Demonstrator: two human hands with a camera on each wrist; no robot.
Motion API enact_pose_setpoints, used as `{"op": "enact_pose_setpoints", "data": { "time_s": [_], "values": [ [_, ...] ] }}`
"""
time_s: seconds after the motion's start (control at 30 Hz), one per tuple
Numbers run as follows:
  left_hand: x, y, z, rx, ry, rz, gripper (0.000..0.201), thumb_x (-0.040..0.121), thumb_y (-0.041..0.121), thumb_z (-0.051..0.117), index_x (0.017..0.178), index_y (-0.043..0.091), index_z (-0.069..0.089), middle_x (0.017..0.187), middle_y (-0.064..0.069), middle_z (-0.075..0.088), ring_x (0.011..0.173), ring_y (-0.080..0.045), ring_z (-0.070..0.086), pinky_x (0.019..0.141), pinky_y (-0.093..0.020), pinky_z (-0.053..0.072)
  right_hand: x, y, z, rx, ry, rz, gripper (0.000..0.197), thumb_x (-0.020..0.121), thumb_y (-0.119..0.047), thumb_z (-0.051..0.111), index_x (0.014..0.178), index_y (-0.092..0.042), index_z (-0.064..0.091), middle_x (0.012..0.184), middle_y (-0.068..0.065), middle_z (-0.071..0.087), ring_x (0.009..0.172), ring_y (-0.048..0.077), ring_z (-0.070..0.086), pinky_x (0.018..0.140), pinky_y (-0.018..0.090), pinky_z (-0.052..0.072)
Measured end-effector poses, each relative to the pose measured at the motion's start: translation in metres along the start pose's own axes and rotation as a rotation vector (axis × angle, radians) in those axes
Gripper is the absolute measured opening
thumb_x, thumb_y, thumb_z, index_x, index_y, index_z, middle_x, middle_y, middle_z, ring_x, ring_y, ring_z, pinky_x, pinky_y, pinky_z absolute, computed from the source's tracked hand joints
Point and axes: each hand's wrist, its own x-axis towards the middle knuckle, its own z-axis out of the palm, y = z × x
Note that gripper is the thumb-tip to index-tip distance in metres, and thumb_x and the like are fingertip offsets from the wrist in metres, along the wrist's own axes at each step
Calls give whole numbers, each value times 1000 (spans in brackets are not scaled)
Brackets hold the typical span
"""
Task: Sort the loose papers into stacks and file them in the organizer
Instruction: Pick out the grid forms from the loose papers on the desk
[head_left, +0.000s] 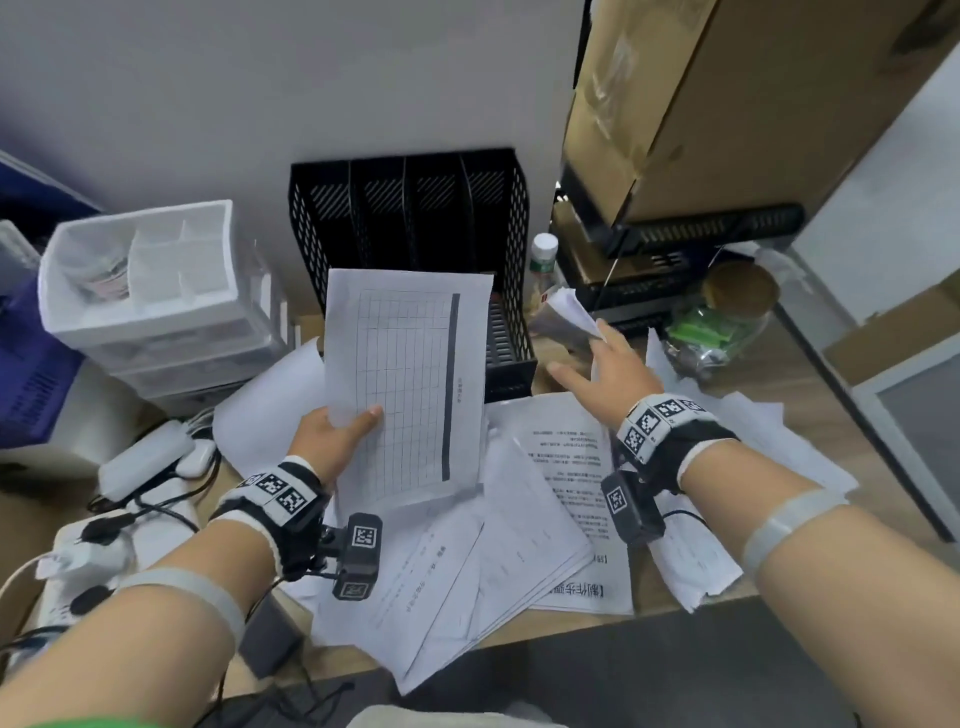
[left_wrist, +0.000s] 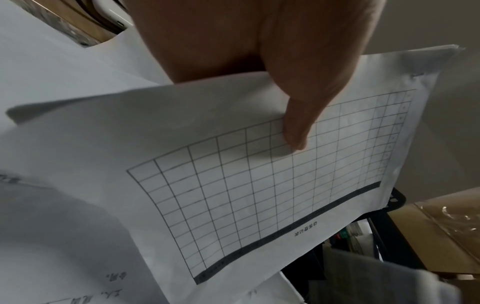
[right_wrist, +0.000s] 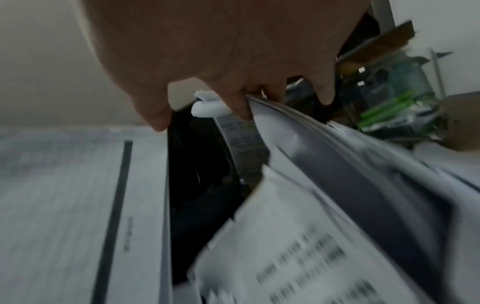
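Observation:
My left hand pinches a printed grid sheet at its left edge and holds it up in front of the black mesh organizer. The left wrist view shows my thumb pressed on the grid sheet. My right hand reaches to the right of the organizer with fingers spread and straight. Its fingertips touch the raised edge of a curled bundle of papers. Several loose sheets lie scattered on the desk below both hands. The organizer's slots look empty.
A white drawer unit stands left of the organizer. A white-capped bottle, a glass jar with green contents and a stacked black mesh tray crowd the right. A cardboard box looms above. A power strip with cables lies at left.

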Motion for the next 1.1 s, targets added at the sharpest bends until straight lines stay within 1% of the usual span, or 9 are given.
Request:
{"op": "enact_pose_setpoints", "data": {
  "time_s": [0.17,0.4,0.47,0.6,0.73,0.83,0.97,1.03,1.1],
  "values": [
    [3,17,0,-51,3,28,37,91,25,72,122,6,66,118,-13,72,107,-33,67,102,-50,52,-14,-24,-76,345,313,-197,57,92,-21,60,145,-13,42,149,5,39,137,20,40,113,30,32],
    [10,31,-13,-133,-21,27,42,89,29,74,125,8,65,117,-10,73,104,-33,69,100,-54,53,-49,-20,-111,820,645,-137,47,93,-13,59,137,-26,55,132,-13,57,111,-9,57,97,17,47],
    [11,31,-17,-147,-41,29,43,90,27,74,127,8,64,118,-12,73,104,-34,70,99,-55,53,-57,-15,-103,995,600,-75,45,92,-11,61,134,-28,58,125,-16,60,96,-13,61,84,15,52],
    [10,25,-24,-148,-57,31,41,89,26,74,125,9,65,117,-13,73,104,-36,70,98,-57,53,-70,0,-62,1257,450,120,43,92,-4,59,126,-29,64,117,-8,67,113,20,63,97,40,52],
    [8,11,-34,-113,-53,19,41,89,27,75,124,8,65,116,-13,73,103,-36,70,98,-57,53,-90,13,6,1432,275,384,31,94,-8,56,118,-23,68,126,3,64,114,23,58,90,36,51],
    [8,1,-43,-89,-42,6,42,89,27,75,124,6,65,117,-15,72,105,-37,69,100,-56,53,-98,27,59,1325,188,541,19,90,-15,65,106,-25,66,131,11,59,113,30,58,80,36,53],
    [11,-12,-57,-61,-35,0,26,87,25,77,109,13,69,112,-12,73,104,-36,70,101,-55,52,-106,38,96,892,93,626,43,88,-20,67,128,-14,53,133,9,50,112,30,54,80,37,52],
    [13,-15,-62,-54,-43,-5,18,87,25,77,101,17,69,109,-10,73,104,-36,69,100,-54,53,-110,40,102,823,105,656,49,84,-23,70,129,-14,50,130,13,52,97,26,57,82,40,54],
    [11,-16,-66,-48,-53,-2,18,87,26,76,101,18,68,107,-8,74,104,-35,70,99,-54,53,-114,38,105,755,131,667,44,83,-16,68,121,-14,46,113,15,54,71,18,54,61,30,50]
  ]
}}
